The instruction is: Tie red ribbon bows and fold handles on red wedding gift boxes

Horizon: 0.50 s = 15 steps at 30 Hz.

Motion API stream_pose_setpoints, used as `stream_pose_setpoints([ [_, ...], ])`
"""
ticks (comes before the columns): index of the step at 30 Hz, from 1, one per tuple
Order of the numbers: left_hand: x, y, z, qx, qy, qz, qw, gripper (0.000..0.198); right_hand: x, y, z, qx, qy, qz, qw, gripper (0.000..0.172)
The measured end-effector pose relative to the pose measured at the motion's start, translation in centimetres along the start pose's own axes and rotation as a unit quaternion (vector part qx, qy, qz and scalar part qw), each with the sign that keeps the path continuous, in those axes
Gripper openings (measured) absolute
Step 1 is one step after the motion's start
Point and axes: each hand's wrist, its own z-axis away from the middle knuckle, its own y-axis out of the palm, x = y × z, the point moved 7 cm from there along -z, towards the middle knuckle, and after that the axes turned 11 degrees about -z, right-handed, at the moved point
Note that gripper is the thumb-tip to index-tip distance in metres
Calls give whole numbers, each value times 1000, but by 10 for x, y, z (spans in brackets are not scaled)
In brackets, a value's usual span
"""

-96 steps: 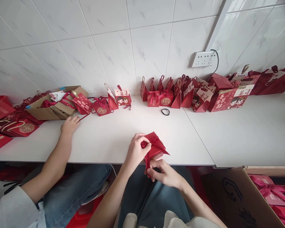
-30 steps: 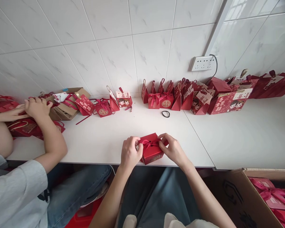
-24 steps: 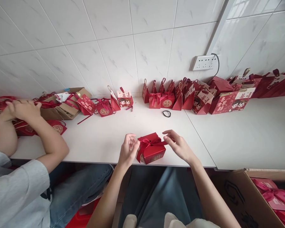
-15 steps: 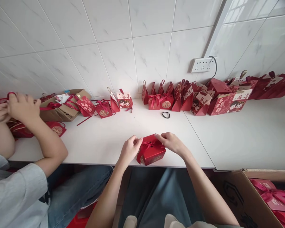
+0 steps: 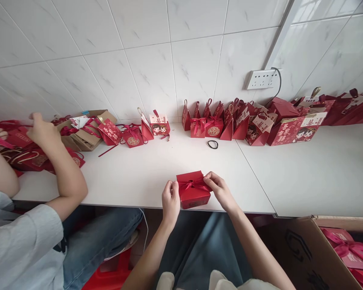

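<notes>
1. White surface [image 5: 290,173] runs along a tiled wall.
2. Red gift box [image 5: 192,192] sits at the near edge.
3. Left hand [image 5: 170,201] and right hand [image 5: 220,190] each pinch its ribbon bow [image 5: 192,184].

A matt red card box [image 5: 191,194], tied with a satin-sheened cloth ribbon [image 5: 193,184], sits on a smooth white table top [image 5: 133,173]. Behind it: glossy, marble-veined wall tiles [image 5: 145,60], printed red paper gift bags [image 5: 213,125], a white plastic socket [image 5: 261,79]. At right, a brown matt cardboard carton [image 5: 290,249].
</notes>
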Motion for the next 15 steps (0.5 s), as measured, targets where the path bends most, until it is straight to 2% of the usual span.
stream_pose_setpoints([
  [5, 3, 4, -1, -8, -10, 2, 1000, 31, -11, -2, 3, -33, 10, -115, 993, 38],
  [9, 7, 8, -1, -19, -15, 6, 1000, 30, -22, -2, 3, -51, 18, -158, 986, 38],
  [12, 11, 11, -3, -2, -19, 18, 1000, 32, -26, -6, 1, -64, 21, -154, 986, 42],
  [15, 11, 11, -7, 60, -12, 35, 998, 35, -16, -18, 2, -73, 12, -68, 995, 41],
])
